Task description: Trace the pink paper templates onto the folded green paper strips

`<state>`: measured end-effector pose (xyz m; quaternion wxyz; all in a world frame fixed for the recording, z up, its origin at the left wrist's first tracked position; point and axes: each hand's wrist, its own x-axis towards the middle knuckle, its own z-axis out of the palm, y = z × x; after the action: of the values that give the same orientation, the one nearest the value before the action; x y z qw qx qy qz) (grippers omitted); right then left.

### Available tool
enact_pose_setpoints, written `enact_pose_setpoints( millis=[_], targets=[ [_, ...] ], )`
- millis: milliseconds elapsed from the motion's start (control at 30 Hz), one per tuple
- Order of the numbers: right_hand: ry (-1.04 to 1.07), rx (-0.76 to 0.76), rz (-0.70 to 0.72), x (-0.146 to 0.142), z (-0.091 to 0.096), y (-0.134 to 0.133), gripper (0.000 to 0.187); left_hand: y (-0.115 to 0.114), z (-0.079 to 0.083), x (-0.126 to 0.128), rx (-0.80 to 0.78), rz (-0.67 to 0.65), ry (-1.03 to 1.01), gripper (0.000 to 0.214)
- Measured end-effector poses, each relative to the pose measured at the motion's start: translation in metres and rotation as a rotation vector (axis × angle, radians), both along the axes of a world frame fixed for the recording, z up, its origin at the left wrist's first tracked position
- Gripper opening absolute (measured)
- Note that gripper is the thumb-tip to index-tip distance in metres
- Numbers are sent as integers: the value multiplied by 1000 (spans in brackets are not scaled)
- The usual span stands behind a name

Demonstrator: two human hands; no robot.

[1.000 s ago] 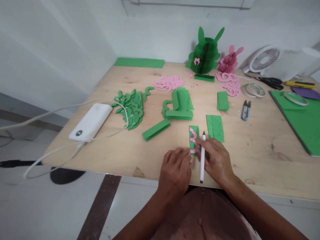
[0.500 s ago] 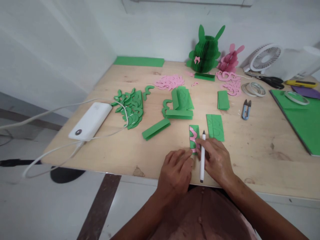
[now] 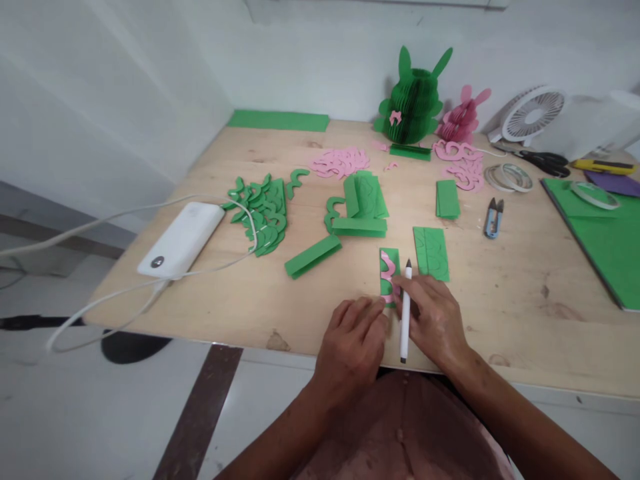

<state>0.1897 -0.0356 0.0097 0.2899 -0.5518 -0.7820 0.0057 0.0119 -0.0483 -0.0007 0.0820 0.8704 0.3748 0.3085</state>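
Observation:
A small folded green paper strip [image 3: 391, 257] lies near the table's front edge with a pink curved cut-out [image 3: 387, 270] laid on it. My left hand [image 3: 353, 347] rests with curled fingers pressing the strip's near end. My right hand [image 3: 434, 320] grips a white pen [image 3: 405, 320] with a black tip, its point at the strip's right edge. Another green strip with drawn lines [image 3: 431, 253] lies just to the right.
On the wooden table [image 3: 500, 313] lie green cut shapes [image 3: 263, 213], folded green papers [image 3: 363, 207], pink cut-outs [image 3: 340, 162], a white power bank [image 3: 183, 239] with cables, snips [image 3: 493, 218], tape rolls [image 3: 507, 177], scissors [image 3: 543, 162], a fan [image 3: 533, 115], green and pink paper rabbits [image 3: 415, 100], a green sheet [image 3: 607, 247].
Almost nothing has changed; both hands stay on the strip and pen, with only a slight shift of the view.

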Motion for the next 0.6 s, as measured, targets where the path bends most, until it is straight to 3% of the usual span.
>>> enact_pose_setpoints(
  millis=[600],
  targets=[
    [15,14,0,0,0,0,23,1,-1,0,-13,-9,-20,20]
  ],
)
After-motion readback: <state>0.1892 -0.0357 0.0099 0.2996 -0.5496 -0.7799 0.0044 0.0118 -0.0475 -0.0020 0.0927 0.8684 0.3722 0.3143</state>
